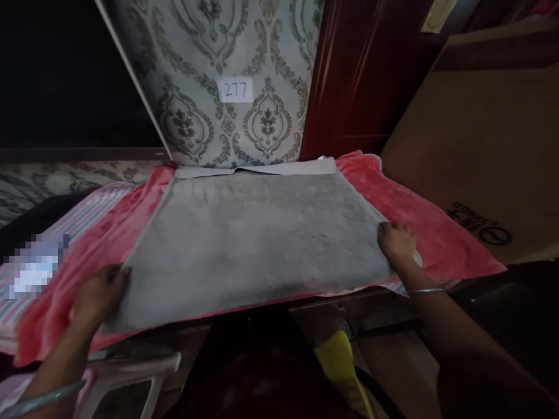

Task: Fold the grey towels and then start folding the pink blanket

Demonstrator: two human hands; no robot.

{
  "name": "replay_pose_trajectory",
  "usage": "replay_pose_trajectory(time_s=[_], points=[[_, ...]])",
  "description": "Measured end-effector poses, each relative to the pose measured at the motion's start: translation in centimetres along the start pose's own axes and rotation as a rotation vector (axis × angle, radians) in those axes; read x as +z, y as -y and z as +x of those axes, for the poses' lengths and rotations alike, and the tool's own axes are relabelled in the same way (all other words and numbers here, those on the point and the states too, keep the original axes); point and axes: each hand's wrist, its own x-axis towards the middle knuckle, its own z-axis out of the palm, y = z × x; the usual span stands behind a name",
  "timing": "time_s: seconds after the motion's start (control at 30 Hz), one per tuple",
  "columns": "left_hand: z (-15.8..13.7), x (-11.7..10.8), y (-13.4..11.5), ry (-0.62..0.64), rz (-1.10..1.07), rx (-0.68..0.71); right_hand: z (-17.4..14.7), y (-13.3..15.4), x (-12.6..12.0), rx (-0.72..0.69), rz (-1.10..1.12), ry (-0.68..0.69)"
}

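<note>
A grey plush cloth (253, 233) lies spread out flat, with a paler strip folded along its far edge. My left hand (98, 294) is closed on the cloth's left edge near the front corner, thumb on top. At the right edge, my right hand (397, 244) grips the cloth with its fingers curled. Under the grey cloth is a pink-red plush blanket (419, 227), which shows on both sides and as a thin line along the front. A striped cloth (98, 206) sticks out beneath the blanket at the left.
Patterned wallpaper with a paper label (236, 89) reading 277 is behind. A dark screen (74, 75) stands at the left. A large cardboard box (480, 139) leans at the right beside a dark red door (362, 70). Below are a yellow plastic tool (338, 358) and a white stool (131, 372).
</note>
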Motion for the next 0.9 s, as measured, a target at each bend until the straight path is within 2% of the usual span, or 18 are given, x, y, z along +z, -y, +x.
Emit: replay_pose_trajectory(time_s=[0.1,0.27,0.4,0.57,0.8,0.9], points=[[-1.6,0.0,-0.9,0.017,0.007,-0.070,-0.9,0.3,0.0,0.051,-0.007,-0.019],[-2.6,-0.3,-1.3,-0.005,-0.029,-0.050,-1.5,0.6,-0.2,0.114,0.029,-0.089],[-2.7,-0.1,-0.9,-0.025,-0.064,-0.068,-1.7,0.5,-0.3,0.086,0.073,-0.121],[-2.4,0.0,-0.3,-0.058,-0.126,-0.038,-1.4,0.2,0.4,0.130,0.155,-0.054],[0.0,-1.4,0.0,0.127,-0.114,0.030,0.8,-0.9,0.3,0.212,0.248,0.091],[0.6,-1.6,-0.4,0.150,-0.055,0.029,1.4,-1.1,-0.3,0.205,0.248,0.032]])
